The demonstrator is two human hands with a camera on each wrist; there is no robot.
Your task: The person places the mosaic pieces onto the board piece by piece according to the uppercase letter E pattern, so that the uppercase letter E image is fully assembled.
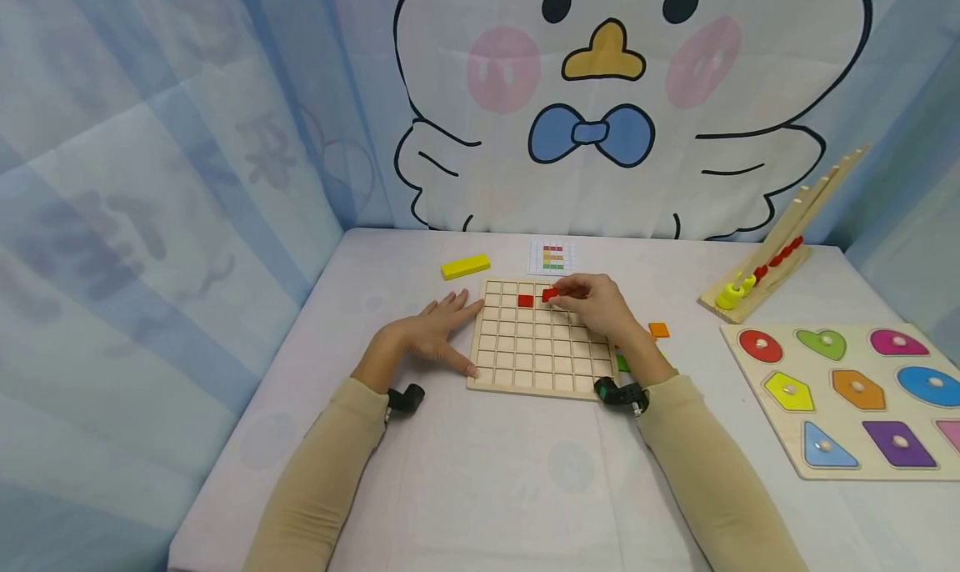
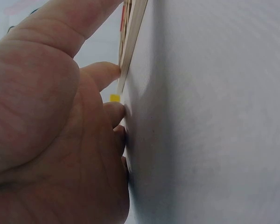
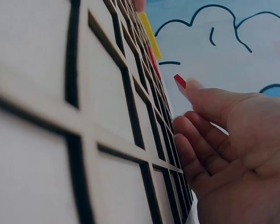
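A wooden grid board [image 1: 525, 355] lies on the table, with one red square tile [image 1: 526, 301] set in a cell near its far edge. My right hand [image 1: 596, 301] pinches a second red tile [image 1: 551, 293] between thumb and fingers, close over the cells just right of the first. In the right wrist view the held tile [image 3: 179, 81] tilts above the grid, its edge showing past the thumb. My left hand [image 1: 435, 332] rests on the table with fingers spread, thumb and index finger touching the board's left edge.
Behind the board lie a yellow block [image 1: 465, 266] and a printed pattern card [image 1: 552, 257]. An orange tile [image 1: 659, 330] and a green tile [image 1: 622, 363] lie right of the board, partly behind my right arm. Farther right are a shape puzzle [image 1: 813, 413] and a wooden bead stand [image 1: 738, 301].
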